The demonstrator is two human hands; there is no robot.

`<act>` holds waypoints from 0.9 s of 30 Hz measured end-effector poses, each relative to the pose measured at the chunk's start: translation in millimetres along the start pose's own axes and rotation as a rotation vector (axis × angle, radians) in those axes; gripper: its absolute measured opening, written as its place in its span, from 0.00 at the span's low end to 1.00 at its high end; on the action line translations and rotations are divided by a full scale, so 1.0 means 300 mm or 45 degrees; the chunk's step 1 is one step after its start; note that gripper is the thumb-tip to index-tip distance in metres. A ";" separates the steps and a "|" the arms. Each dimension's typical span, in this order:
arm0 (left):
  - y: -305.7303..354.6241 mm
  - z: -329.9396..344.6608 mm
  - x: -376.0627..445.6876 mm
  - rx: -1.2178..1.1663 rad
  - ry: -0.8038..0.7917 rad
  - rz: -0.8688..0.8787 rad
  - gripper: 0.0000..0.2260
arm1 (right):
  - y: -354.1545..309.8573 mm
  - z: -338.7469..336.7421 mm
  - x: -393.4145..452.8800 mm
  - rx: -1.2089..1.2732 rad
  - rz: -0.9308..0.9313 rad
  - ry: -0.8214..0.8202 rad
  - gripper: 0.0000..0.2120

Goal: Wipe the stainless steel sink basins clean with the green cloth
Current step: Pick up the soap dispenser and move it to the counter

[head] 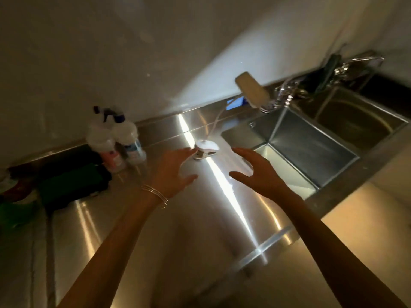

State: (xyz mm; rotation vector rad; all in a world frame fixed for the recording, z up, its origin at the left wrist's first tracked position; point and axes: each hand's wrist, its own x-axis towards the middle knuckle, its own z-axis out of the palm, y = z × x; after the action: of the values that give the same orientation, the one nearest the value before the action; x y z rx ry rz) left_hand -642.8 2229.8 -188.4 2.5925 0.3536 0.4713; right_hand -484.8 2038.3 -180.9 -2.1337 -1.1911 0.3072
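Sink basins [311, 150] run rightward (side by side) | left hand [172, 172], right hand [255, 172] spread, empty

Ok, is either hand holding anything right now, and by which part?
Nothing is held. The left hand and right hand hover open above the steel counter, fingers spread. The green cloth lies far left, untouched.

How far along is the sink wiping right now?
Nothing looks done yet. Both the left hand and right hand are open and empty above the steel counter. A dark green bundle, possibly the cloth, lies untouched at the left. Both sink basins remain to be wiped.
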 end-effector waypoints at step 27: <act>1.449 1.072 0.763 0.320 -0.369 0.524 0.32 | 1.091 -1.162 -0.802 -0.551 0.639 0.204 0.32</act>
State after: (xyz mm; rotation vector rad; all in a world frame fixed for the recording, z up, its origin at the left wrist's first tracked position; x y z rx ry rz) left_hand -239.9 1802.7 -177.5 2.9337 -0.2407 0.1856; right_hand -227.6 1569.3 -159.2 -2.7680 -0.6554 0.0916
